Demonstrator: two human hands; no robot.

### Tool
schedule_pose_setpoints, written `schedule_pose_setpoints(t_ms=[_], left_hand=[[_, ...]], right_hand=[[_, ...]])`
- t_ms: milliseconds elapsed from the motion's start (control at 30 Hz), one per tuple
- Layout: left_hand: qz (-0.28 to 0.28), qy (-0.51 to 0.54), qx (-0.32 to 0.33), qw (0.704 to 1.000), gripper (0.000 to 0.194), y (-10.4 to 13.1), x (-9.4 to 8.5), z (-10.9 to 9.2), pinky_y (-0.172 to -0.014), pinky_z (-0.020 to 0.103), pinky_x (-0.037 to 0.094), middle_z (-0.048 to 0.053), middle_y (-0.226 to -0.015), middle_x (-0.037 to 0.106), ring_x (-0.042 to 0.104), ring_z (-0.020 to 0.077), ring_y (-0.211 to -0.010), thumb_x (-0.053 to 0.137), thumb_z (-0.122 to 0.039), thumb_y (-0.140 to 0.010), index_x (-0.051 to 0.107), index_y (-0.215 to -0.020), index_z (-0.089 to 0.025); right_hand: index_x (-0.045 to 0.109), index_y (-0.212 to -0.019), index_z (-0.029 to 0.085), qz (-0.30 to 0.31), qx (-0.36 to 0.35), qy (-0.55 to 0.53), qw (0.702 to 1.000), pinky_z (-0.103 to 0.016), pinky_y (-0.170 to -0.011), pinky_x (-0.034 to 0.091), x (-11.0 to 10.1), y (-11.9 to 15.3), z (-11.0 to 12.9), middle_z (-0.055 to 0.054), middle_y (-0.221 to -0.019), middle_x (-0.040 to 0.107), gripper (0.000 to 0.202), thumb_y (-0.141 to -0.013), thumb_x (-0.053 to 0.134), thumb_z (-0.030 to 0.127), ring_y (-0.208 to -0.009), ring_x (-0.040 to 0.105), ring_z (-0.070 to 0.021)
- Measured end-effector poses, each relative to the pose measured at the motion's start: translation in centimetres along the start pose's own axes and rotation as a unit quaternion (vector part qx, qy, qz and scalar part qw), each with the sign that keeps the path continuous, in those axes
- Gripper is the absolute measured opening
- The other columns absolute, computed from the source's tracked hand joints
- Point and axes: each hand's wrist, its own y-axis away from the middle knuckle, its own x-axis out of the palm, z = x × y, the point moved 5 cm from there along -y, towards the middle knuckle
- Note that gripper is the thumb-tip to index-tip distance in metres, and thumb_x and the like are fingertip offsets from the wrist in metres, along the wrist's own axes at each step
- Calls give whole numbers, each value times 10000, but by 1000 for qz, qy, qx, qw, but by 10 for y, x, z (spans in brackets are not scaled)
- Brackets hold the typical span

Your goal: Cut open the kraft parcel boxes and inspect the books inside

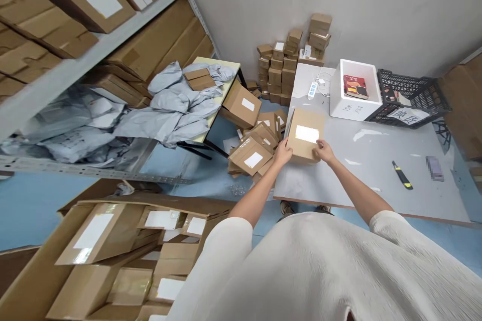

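Note:
A brown cardboard box (311, 149) with a white label (307, 134) on top is at the left part of the grey table (361, 160). My left hand (283, 153) grips its near left corner, the fingers partly hidden by the box. At the near right side my right hand (324, 151) is closed, thumb and fingertips at the edge close to the label's corner. Farther right on the tabletop lies a black and yellow utility knife (402, 175).
Labelled boxes (253, 159) are heaped on the floor left of the table. A white foam box (356, 108) and a black crate (412, 80) stand at the back. Grey mailing bags (169, 95) cover a side table. Behind me is a large carton (33, 281) of parcels.

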Motion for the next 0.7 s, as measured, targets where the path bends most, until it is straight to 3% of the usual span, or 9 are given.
schedule_pose_setpoints(t_ms=[167, 300, 500, 600, 700], left_hand=[[31, -55, 17, 998, 854, -1, 32, -20, -1290, 410, 453, 79, -1580, 666, 620, 296, -1464, 681, -58, -755, 624, -1588, -236], [57, -73, 15, 996, 858, 5, 75, -31, -1297, 399, 447, 80, -1604, 645, 612, 283, -1478, 686, -50, -783, 594, -1615, -238], [81, -87, 0, 993, 825, 26, 168, -47, -1276, 404, 474, 119, -1613, 590, 603, 303, -1463, 716, -65, -799, 599, -1597, -242], [87, -87, -13, 992, 831, 41, 219, -51, -1274, 439, 481, 152, -1543, 572, 597, 335, -1446, 746, -71, -776, 605, -1578, -231], [79, -74, -9, 994, 837, 55, 258, -55, -1309, 480, 440, 147, -1518, 552, 555, 346, -1477, 747, -77, -773, 591, -1577, -247]], right_hand=[[702, -1244, 252, -22, 33, -25, 999, -464, -1065, 564, -33, 12, -21, -115, -1367, 726, 558, -721, 738, 443, -1187, 696, -305], [717, -1226, 252, -40, 50, -27, 998, -465, -1071, 559, -72, 20, -44, -117, -1361, 730, 530, -734, 738, 447, -1187, 695, -305], [747, -1190, 250, -67, 42, 5, 997, -464, -1139, 520, -150, 21, -94, -116, -1408, 706, 460, -761, 714, 413, -1253, 671, -305], [756, -1128, 243, -80, 11, 36, 996, -478, -1184, 490, -190, 18, -120, -111, -1364, 717, 383, -780, 668, 377, -1277, 657, -303], [750, -1107, 235, -83, -26, 79, 993, -487, -1223, 458, -220, 16, -141, -120, -1320, 720, 349, -798, 629, 340, -1318, 622, -312]])
